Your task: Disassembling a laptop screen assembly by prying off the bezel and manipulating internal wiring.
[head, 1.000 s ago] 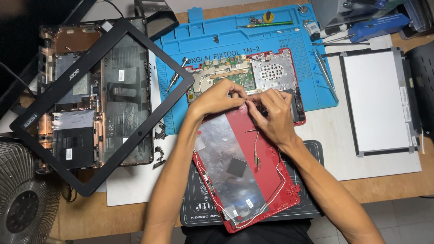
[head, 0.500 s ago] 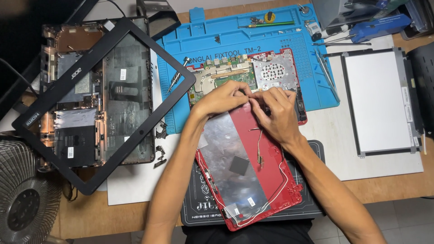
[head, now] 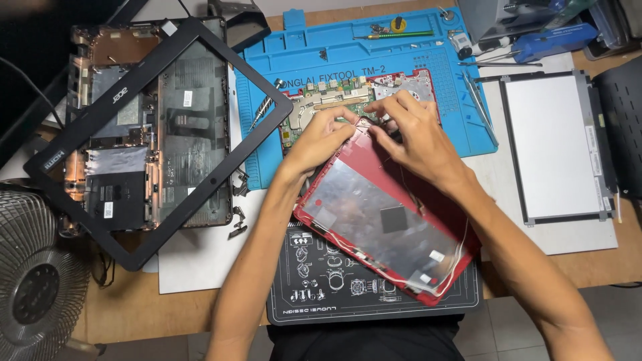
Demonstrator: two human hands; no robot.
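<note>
A: How should the hinge end of this red laptop lid [head: 388, 220] be worked?

B: I'd go gently: steady the corner with the left hand [head: 321, 137], and let the right hand [head: 411, 134] tease the thin cable free without tugging.

A: And the hands?

B: Both are palm-down, fingers curled and pinching at the lid's far corner, just before the circuit board [head: 334, 100] on the blue repair mat [head: 334, 53]. Whether either truly holds anything, I cannot tell.

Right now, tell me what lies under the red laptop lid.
The red laptop lid rests with its near end on a black mat and its far end over the blue repair mat, beside a circuit board. Whatever lies directly beneath it is hidden.
</note>
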